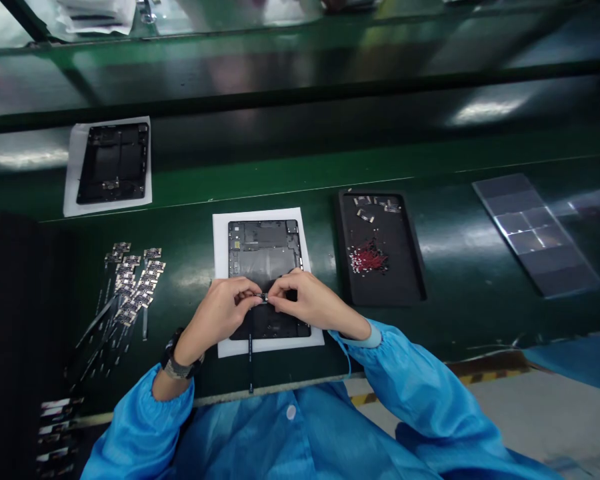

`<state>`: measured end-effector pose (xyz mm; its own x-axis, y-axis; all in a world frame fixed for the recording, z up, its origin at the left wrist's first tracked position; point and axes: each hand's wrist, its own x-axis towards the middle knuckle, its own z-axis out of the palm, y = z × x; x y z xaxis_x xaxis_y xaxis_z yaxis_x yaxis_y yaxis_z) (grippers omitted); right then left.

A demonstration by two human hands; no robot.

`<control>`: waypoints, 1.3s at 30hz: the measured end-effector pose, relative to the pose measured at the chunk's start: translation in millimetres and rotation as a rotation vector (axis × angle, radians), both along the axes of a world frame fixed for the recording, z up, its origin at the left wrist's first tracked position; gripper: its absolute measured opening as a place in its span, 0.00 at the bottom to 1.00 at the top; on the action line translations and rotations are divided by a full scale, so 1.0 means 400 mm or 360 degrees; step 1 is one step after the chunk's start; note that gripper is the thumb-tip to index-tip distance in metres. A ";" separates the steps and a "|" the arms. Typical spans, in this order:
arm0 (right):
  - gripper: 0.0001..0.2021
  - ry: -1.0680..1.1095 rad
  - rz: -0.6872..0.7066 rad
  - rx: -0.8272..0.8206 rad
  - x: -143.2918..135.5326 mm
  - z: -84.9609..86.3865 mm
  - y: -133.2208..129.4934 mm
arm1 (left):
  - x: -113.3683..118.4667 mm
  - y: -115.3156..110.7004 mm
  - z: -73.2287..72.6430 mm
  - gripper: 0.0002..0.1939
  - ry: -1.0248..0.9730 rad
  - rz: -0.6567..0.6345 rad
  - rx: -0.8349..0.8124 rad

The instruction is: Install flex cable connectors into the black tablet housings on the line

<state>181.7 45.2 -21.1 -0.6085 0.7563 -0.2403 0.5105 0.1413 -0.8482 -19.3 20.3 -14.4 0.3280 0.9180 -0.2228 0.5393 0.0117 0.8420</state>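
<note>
A small circuit board (263,297) is pinched at its two ends between my left hand (229,306) and my right hand (305,298). Both hands are closed at the fingertips. They are over the lower half of a black device housing (265,253), which lies on a white sheet (221,253). A dark flat strip cable (251,363) hangs below the board, past the housing's lower edge to the table's front edge. My fingers hide part of the board and of the housing.
Several small boards with strip cables (140,293) lie on the left. A black tray (385,287) to the right holds red wires (369,258) and boards. Another housing (114,163) is at the back left; clear plates (537,233) lie far right.
</note>
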 end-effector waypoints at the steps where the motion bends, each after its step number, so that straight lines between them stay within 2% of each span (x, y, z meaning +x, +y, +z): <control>1: 0.08 0.0005 0.0025 -0.0008 0.001 0.003 0.001 | -0.001 0.002 0.001 0.04 -0.0019 0.0001 -0.0035; 5: 0.08 0.0084 0.0100 -0.0085 0.007 0.011 0.009 | -0.011 0.011 0.000 0.04 -0.0172 -0.0003 -0.0247; 10: 0.07 0.0161 0.0077 -0.0167 0.012 0.012 0.013 | -0.022 0.019 -0.009 0.05 -0.0286 0.0013 -0.0395; 23: 0.06 0.0293 0.0130 -0.0360 0.021 0.008 0.015 | -0.009 0.011 0.009 0.05 -0.0273 -0.0028 -0.0409; 28: 0.07 0.0268 0.0153 -0.0356 0.018 0.009 0.019 | 0.000 0.010 0.009 0.05 -0.0265 -0.0046 -0.0401; 32: 0.05 0.0315 0.0120 -0.0233 0.045 0.032 0.032 | -0.012 0.017 0.023 0.04 -0.0324 -0.0056 -0.0429; 34: 0.07 0.0235 -0.0068 -0.0026 0.068 0.048 0.026 | -0.034 0.021 0.034 0.05 -0.0443 0.0024 -0.0482; 36: 0.08 0.0013 -0.0248 0.0197 0.087 0.055 0.006 | -0.062 0.023 0.045 0.07 -0.0652 0.0251 -0.0490; 39: 0.09 -0.0408 -0.0250 0.0393 0.089 0.042 -0.043 | -0.095 0.024 0.051 0.09 -0.0956 0.0662 -0.0391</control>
<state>217.4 28.0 -4.4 -0.4244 0.8897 -0.1683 0.7330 0.2285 -0.6407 -57.2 30.1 5.8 0.0960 0.9395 -0.3289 -0.0992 0.3378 0.9360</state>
